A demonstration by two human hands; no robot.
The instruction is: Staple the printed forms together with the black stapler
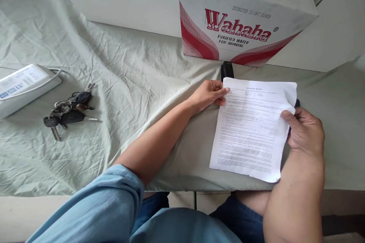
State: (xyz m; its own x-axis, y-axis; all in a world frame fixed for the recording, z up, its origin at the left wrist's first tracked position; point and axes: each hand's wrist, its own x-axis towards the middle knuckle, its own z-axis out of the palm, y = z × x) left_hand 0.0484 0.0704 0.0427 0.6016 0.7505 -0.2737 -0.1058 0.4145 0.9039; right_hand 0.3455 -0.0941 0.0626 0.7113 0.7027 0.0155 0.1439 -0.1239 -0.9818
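Between my hands is a creased sheet of paper [248,132] densely printed with small text, headed "Overleaf Notes". My left hand [209,94] pinches its upper left edge, thumb on the printed side. At the right edge my right hand [305,129] grips the sheet, its thumb on top and the fingers hidden behind. Just beyond the paper's top edge, a black object [227,70] shows in part; its kind is hidden. A small dark piece also peeks out behind the sheet by my right hand, too covered to name.
A Wahaha water carton [228,26] stands at the back against white panels. On the left of the wrinkled green cloth [137,83] lie a bunch of keys [71,110] and a white box-like object [28,87] with a cord. The cloth-covered surface's front edge runs above my lap.
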